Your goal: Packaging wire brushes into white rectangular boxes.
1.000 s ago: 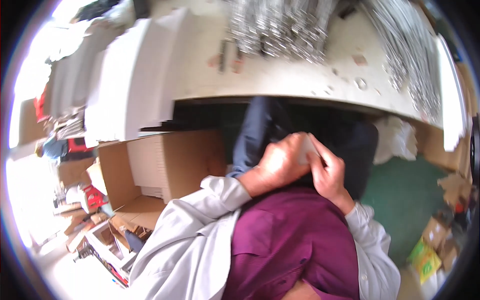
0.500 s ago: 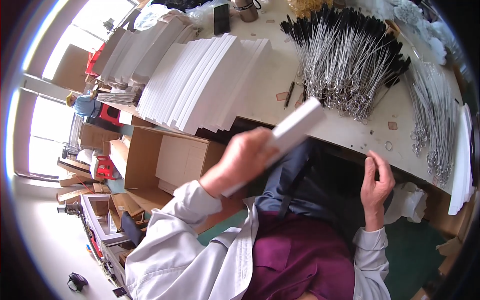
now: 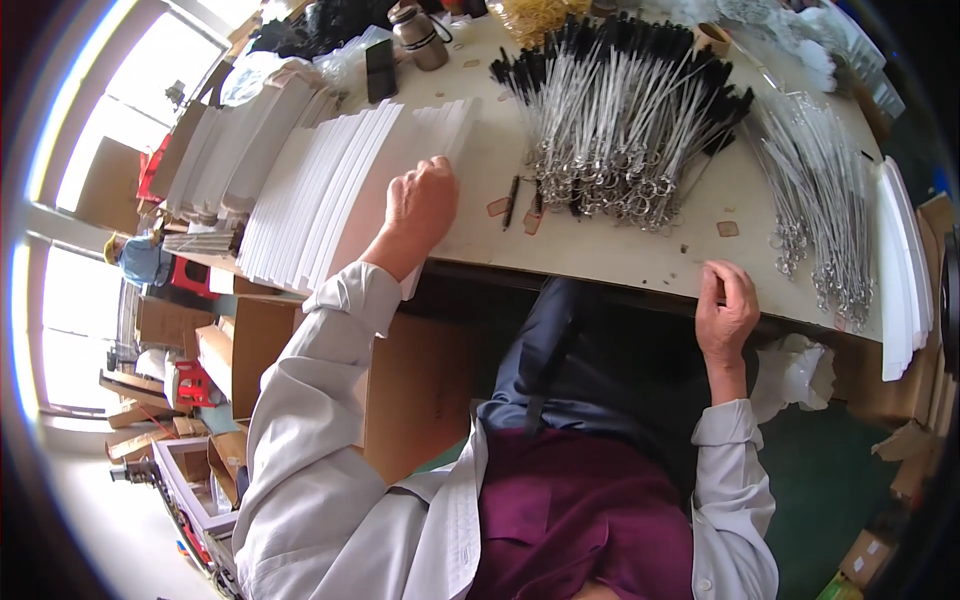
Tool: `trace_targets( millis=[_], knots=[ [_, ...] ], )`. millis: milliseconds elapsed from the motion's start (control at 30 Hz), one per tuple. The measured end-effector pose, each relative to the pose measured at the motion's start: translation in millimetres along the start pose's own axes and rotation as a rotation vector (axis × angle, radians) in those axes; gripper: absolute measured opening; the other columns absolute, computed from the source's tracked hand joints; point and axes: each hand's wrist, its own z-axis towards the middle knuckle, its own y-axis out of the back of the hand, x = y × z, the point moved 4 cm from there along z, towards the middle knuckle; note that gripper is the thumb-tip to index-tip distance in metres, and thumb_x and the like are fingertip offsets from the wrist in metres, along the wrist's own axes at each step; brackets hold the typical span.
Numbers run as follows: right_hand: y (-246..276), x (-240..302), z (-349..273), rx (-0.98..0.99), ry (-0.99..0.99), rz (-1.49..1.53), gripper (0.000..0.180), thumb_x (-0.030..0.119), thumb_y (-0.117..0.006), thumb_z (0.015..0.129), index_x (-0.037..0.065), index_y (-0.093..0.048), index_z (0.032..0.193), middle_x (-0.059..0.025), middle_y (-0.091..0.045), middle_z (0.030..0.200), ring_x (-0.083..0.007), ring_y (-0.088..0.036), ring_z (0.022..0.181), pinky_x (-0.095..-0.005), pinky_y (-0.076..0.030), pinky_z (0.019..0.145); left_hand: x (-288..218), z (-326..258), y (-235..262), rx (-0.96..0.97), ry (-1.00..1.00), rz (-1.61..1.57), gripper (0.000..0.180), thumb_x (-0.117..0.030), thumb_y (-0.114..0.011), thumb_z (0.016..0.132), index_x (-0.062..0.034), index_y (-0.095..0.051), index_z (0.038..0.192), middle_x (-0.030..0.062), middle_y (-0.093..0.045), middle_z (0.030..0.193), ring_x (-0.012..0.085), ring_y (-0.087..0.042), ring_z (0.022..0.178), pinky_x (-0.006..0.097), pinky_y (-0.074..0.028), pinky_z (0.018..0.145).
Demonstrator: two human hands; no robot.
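Observation:
My left hand [image 3: 422, 205] is closed at the right end of a row of long white boxes [image 3: 315, 195]. Its knuckles face up and hide whatever its fingers hold. At the table's front edge my right hand [image 3: 727, 310] is curled, thumb and fingertips together; what may be between them is too small to make out. Beyond it lies a big heap of wire-handled brushes [image 3: 620, 130] with black bristles and ring ends. To the right is a bundle of thin metal rods [image 3: 815, 200] with looped ends.
Dark pens [image 3: 511, 203] lie on the table [image 3: 590, 250]. A phone [image 3: 380, 71] and a metal flask [image 3: 420, 38] stand at the back. White strips [image 3: 900, 270] line the right edge. A cardboard box [image 3: 415, 390] sits below at left. A person [image 3: 143, 260] is far left.
My left hand has carried a long white box from above my lap to the row at left. My right hand has moved forward to the table edge, where a small ring lay and no longer shows.

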Motion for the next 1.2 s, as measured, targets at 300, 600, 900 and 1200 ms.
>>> trace_targets(
  millis=[300, 600, 900, 1200],
  knots=[
    [3.2, 6.2, -2.1, -0.110, 0.054, 0.027, 0.010, 0.004, -0.069, 0.084, 0.007, -0.069, 0.093, -0.0109, -0.071, 0.095, -0.0334, -0.070, 0.086, -0.0430, -0.058, 0.073, 23.3, -9.0, -17.8, -0.151, -0.192, 0.037, 0.054, -0.023, -0.075, 0.087, -0.0039, -0.061, 0.136, 0.0231, -0.062, 0.136, 0.0413, -0.058, 0.124, 0.053, -0.045, 0.108],
    [103.8, -15.8, 5.4, -0.151, -0.046, 0.090, 0.009, 0.010, -0.072, 0.089, 0.005, -0.070, 0.096, -0.0124, -0.071, 0.086, -0.0318, -0.070, 0.077, -0.0396, -0.057, 0.070, -104.8, -43.3, 43.7, -0.148, -0.186, -0.743, 0.024, -0.007, -0.071, 0.091, 0.0009, -0.067, 0.114, 0.0172, -0.070, 0.101, 0.0339, -0.067, 0.092, 0.043, -0.053, 0.083],
    [263.7, -191.8, -13.5, -0.325, -0.318, -0.748, 0.028, 0.015, -0.074, 0.086, 0.003, -0.067, 0.112, -0.0192, -0.069, 0.116, -0.0388, -0.063, 0.112, -0.0470, -0.051, 0.098, -158.6, -66.5, 13.1, -0.390, -0.305, -0.837, 0.018, -0.001, -0.068, 0.092, 0.0002, -0.068, 0.110, 0.0176, -0.071, 0.107, 0.0366, -0.069, 0.097, 0.044, -0.055, 0.091],
    [311.9, -240.0, 13.0, 0.043, -0.420, -1.159, 0.065, 0.018, -0.077, 0.086, -0.001, -0.051, 0.142, -0.0178, -0.052, 0.147, -0.0340, -0.045, 0.141, -0.0443, -0.034, 0.119, -168.4, -61.2, -16.9, -0.439, -0.306, -0.840, 0.013, 0.000, -0.065, 0.092, 0.0007, -0.068, 0.105, 0.0183, -0.071, 0.106, 0.0382, -0.068, 0.098, 0.047, -0.053, 0.095]
  ],
)
